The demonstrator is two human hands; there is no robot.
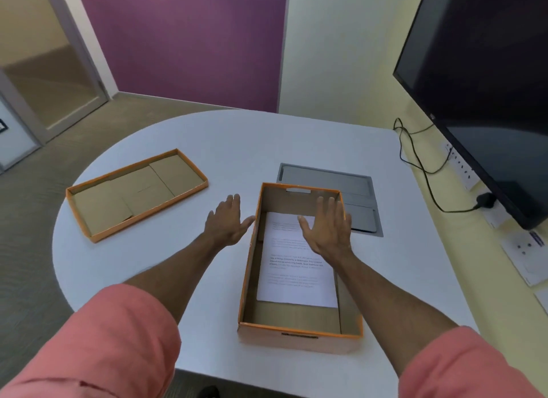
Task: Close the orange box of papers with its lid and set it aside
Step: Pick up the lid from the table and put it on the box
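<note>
Orange lid [136, 194] lies left of box [299, 334], nearer the spread, empty left hand [226, 222] than the right hand [327, 230].

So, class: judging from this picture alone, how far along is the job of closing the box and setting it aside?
Done: the papers lie inside the orange box. In hand: nothing yet; the left hand is open beside the box and the right hand open above it. Left: fetch the lid, lying upside down on the table to the left, fit it on, then move the box aside.
</note>
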